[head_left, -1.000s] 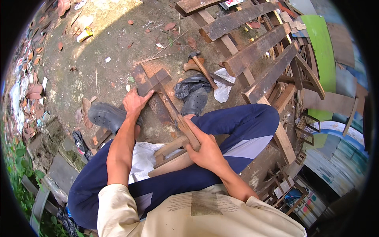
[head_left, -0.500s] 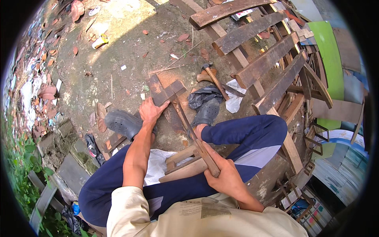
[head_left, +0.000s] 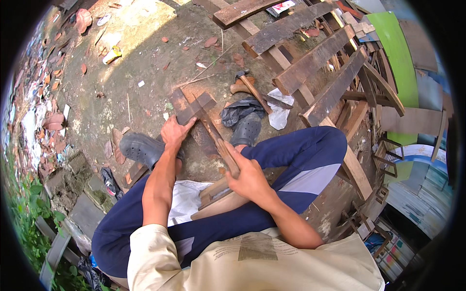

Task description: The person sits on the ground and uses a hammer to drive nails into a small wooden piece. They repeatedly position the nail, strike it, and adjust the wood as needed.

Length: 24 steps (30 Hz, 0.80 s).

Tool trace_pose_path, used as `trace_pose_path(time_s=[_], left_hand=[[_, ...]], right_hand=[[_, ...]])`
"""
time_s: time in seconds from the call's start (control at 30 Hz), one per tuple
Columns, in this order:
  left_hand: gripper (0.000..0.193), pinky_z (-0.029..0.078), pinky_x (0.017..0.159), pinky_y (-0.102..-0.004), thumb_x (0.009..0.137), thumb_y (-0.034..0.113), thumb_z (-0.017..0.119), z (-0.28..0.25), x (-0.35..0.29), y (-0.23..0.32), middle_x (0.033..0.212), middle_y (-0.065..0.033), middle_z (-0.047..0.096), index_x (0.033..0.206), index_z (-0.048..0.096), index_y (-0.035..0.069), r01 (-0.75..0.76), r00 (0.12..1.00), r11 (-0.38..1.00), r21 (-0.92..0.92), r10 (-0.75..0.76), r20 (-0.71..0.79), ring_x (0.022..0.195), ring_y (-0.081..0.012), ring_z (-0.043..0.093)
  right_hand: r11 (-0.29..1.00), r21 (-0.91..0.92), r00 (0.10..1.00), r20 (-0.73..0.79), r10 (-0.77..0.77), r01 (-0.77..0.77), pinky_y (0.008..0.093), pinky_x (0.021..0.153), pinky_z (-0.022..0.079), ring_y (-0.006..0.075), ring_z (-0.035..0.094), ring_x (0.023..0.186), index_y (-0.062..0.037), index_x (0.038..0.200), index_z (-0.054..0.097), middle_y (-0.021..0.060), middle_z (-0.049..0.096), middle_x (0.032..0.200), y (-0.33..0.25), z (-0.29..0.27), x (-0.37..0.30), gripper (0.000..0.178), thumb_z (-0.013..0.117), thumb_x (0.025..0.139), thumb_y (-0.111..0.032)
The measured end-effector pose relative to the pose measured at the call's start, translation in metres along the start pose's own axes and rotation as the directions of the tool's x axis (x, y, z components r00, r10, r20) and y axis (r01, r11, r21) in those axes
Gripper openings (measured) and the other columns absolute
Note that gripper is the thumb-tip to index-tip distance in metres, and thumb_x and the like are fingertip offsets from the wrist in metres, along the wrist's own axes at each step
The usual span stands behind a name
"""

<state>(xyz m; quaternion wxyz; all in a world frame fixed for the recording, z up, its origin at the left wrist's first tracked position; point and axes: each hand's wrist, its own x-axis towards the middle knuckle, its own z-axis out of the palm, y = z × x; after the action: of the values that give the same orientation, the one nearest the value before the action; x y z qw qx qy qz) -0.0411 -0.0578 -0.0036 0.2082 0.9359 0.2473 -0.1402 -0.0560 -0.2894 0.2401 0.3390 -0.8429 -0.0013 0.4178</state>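
Note:
A short dark wooden board lies crosswise on a longer brown board on the ground. My left hand presses and grips its near left end, with fingers closed over it. My right hand is wrapped round the wooden handle of a saw. Its narrow, rusty blade appears almost edge-on and reaches up to the short board's right part. Exactly where the teeth meet the wood is too small to tell. Pale orange sawdust is scattered just beyond the boards.
A hammer, a black plastic bag and a white scrap lie beyond my right shoe. Slatted wooden frame fills the right. Between my legs sit wood pieces. Broken blocks lie left.
My right hand has pushed the saw forward, away from my body, toward the boards. My left hand keeps its hold on the short board. The whole view has shifted slightly.

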Motion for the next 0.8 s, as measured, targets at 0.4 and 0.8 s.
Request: trace_pose_path(time_s=[0.4,0.8], left_hand=[[0.101,0.056,0.09,-0.0484,0.077,0.086,0.057,-0.017,0.022,-0.006,0.104,-0.0274,0.074,0.118,0.07,-0.005,0.029,0.976,0.999,0.014,-0.032,0.215,0.101,-0.042,0.072],[0.083,0.015,0.126,-0.0519,0.097,0.051,0.057,0.034,-0.017,0.044,0.166,-0.0157,0.029,0.159,0.03,0.002,-0.285,0.906,0.951,0.118,0.307,-0.29,0.155,-0.0297,0.023]], right_hand=[[0.995,0.076,0.99,-0.125,-0.06,0.07,0.0382,0.074,0.058,0.0407,0.073,0.081,-0.0063,0.155,0.041,0.0272,0.072,0.106,0.026,-0.039,-0.129,0.075,0.064,0.084,0.0],[0.931,0.257,0.902,-0.409,-0.137,0.258,0.0307,0.089,0.052,0.0197,0.066,0.102,0.0061,0.154,0.039,0.0188,0.068,0.124,0.049,-0.057,-0.125,0.067,0.062,0.091,0.001]])
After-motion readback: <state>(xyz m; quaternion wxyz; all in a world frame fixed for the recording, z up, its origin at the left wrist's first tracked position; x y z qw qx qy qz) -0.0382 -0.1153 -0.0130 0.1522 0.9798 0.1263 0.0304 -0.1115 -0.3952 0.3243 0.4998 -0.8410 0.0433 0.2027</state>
